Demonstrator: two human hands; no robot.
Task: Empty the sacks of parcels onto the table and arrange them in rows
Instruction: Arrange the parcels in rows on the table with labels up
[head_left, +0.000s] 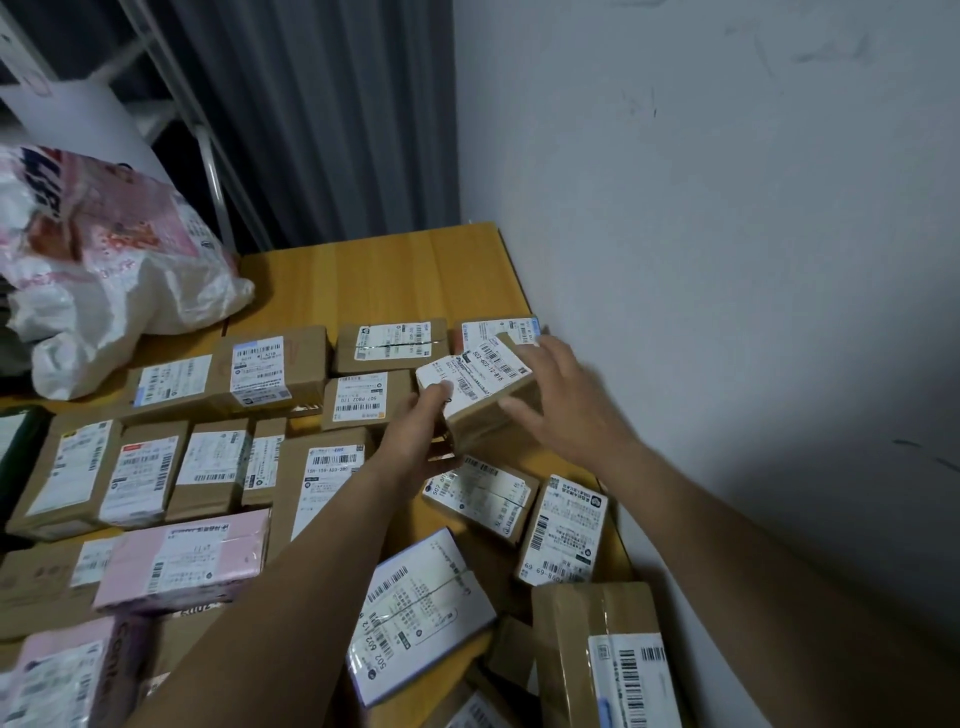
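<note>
Labelled box (480, 387) raised over the counter (374, 280), left hand (415, 431) gripping its corner, right hand (563, 400) spread, seemingly touching its side, rows of parcels (150, 467) beneath, white sack (104, 291) far left.

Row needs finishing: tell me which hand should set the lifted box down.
Left, probably. The left hand grips the tilted box at its near corner; the right hand only rests spread fingers against its side.

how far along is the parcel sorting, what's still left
Done: rows of parcels lie lined up on the table, left and far side. In hand: the left hand grips a brown box, the right hand spread open beside it. Left: tilted parcels at the near right need straightening, and the sack looks unemptied.
</note>
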